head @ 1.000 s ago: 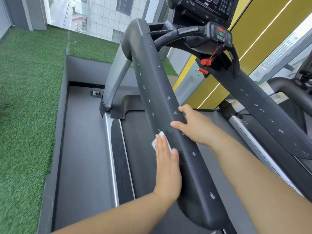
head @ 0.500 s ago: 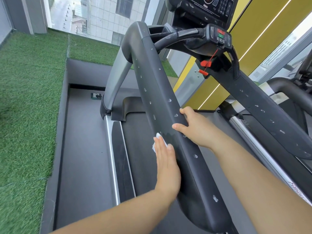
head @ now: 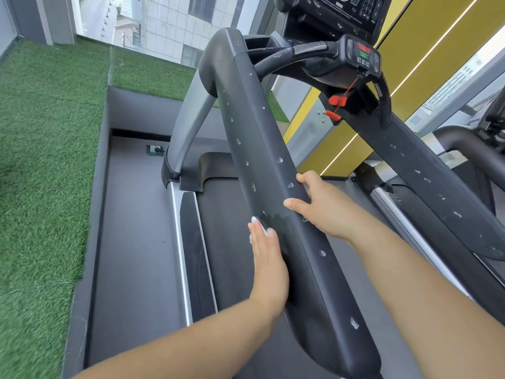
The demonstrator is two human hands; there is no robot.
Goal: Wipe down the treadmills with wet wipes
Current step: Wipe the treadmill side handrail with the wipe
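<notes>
A black treadmill's left handrail (head: 254,132) runs from the console down toward me, dotted with small pale marks. My left hand (head: 269,265) lies flat with straight fingers against the rail's outer side and presses a white wet wipe (head: 257,224) onto it; only the wipe's edge shows past the fingertips. My right hand (head: 319,203) grips the rail's top and inner edge just beyond the left hand, thumb on top. A damp sheen shows on the rail between the two hands.
The right handrail (head: 437,187) slopes down on the right, with the console (head: 341,9) and a red safety clip (head: 334,101) above. The dark running belt (head: 226,242) lies below. Green artificial turf (head: 41,160) borders the left; another machine's rail (head: 470,151) is far right.
My left hand has slid a little forward up the rail over the wipe, so less of the wipe shows. My right hand stays in the same grip.
</notes>
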